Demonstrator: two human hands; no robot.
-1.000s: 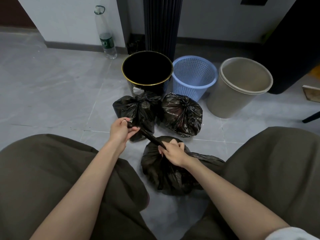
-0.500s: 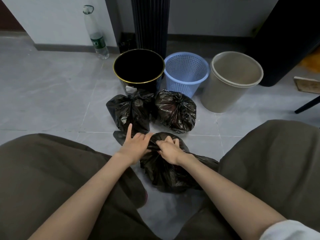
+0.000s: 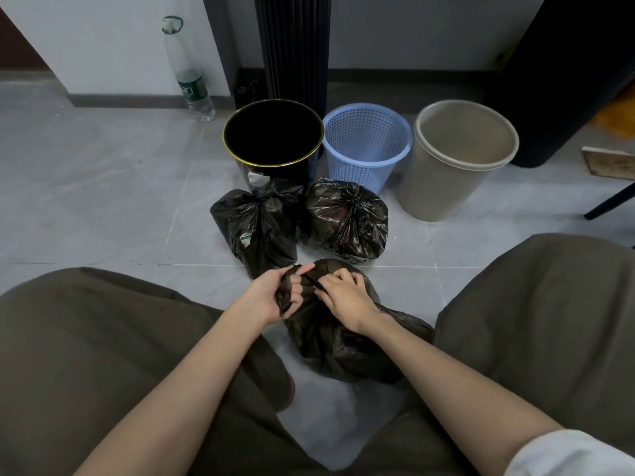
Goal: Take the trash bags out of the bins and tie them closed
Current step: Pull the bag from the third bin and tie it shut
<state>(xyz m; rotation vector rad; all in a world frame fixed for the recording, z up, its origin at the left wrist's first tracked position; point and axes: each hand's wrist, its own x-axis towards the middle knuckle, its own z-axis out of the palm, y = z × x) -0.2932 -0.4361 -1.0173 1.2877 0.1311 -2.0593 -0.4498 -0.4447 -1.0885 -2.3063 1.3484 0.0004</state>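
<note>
Three bins stand in a row on the floor: a black bin with a gold rim (image 3: 237, 156), a blue mesh basket (image 3: 364, 159) and a beige bin (image 3: 443, 190). In front of them lie two black trash bags with gathered tops, the left bag (image 3: 257, 228) and the right bag (image 3: 347, 221). A third black bag (image 3: 336, 341) lies between my knees. My left hand (image 3: 271, 297) grips the bunched neck of this bag, plastic wound over its fingers. My right hand (image 3: 343, 297) pinches the neck right beside it.
A clear plastic bottle (image 3: 189, 73) leans on the wall at the back left. A dark ribbed column (image 3: 295, 49) rises behind the bins, a large black object (image 3: 567, 73) at the right. A wooden board (image 3: 608, 164) and a dark chair leg (image 3: 608, 201) sit far right.
A second ago my left hand pulled the bag's twisted neck out to the upper left. It has come back to the bag, and both hands now hold the neck close together.
</note>
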